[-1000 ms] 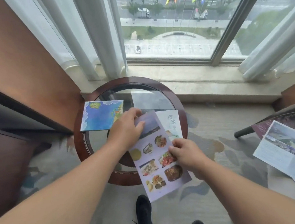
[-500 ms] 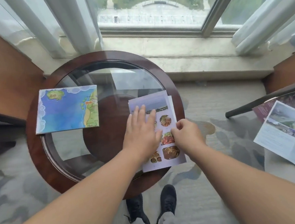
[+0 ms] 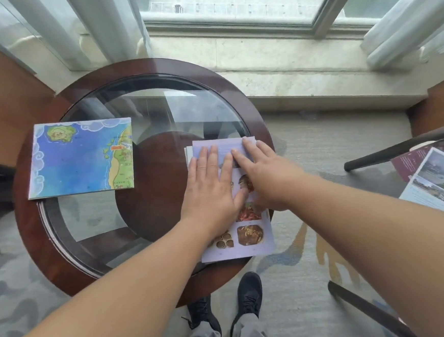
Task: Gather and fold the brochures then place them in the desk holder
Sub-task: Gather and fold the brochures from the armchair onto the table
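1. A folded map point(image 3: 79, 157) lies flat at the left of the surface point(image 3: 35, 236), well apart from both hands.
2. The left hand point(image 3: 209, 193) is released, fingers point(image 3: 213, 157) straight, its palm pressing the food brochure point(image 3: 250, 235).
3. That brochure sits at the surface's right side, its near end overhanging the rim.
4. The right hand point(image 3: 267, 180), just beside the left, presses the far end with straight fingers, gripping nothing.
5. This looks like flattening for a fold. One palm should pin the sheet while the other matches the edges and runs the crease, since the glass seems slick.
6. The surface is round glass in dark wood, with a sill point(image 3: 286, 57) and curtains point(image 3: 103, 26) beyond. More brochures point(image 3: 439, 180) lie at the right, and no holder is visible.
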`<act>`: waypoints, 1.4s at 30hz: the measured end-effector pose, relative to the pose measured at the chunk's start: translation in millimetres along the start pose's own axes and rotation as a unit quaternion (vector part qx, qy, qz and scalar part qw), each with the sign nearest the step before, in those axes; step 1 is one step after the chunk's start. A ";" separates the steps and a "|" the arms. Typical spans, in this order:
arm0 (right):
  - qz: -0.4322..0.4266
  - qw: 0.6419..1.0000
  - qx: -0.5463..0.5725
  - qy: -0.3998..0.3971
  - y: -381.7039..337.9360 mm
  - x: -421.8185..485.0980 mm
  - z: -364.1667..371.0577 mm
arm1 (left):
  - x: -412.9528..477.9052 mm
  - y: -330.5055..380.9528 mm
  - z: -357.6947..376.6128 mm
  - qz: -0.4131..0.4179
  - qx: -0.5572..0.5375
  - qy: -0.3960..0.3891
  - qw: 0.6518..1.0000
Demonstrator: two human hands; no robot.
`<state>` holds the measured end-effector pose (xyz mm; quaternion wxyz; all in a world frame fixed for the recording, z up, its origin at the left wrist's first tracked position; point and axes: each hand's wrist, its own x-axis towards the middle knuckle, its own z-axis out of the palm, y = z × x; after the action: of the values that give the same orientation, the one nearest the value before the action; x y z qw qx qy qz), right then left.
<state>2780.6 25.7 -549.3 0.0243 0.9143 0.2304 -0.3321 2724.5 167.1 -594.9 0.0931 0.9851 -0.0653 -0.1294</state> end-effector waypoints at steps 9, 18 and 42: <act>-0.007 0.998 -0.050 0.027 7.0 -2.4 7.7 | -53.6 18.9 29.8 0.059 0.045 -0.015 0.997; 0.009 1.000 -0.029 0.004 -0.1 -1.0 1.5 | -52.4 42.0 34.0 -0.045 0.063 -0.042 0.996; 0.358 0.820 0.393 0.212 124.3 -284.1 28.9 | -23.0 246.0 -132.5 0.231 0.008 -0.024 0.973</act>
<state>2626.5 -206.1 -409.6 -0.2696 0.9120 -0.2639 -0.1608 2712.2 -47.0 -414.3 0.1111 0.9405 -0.2947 -0.1275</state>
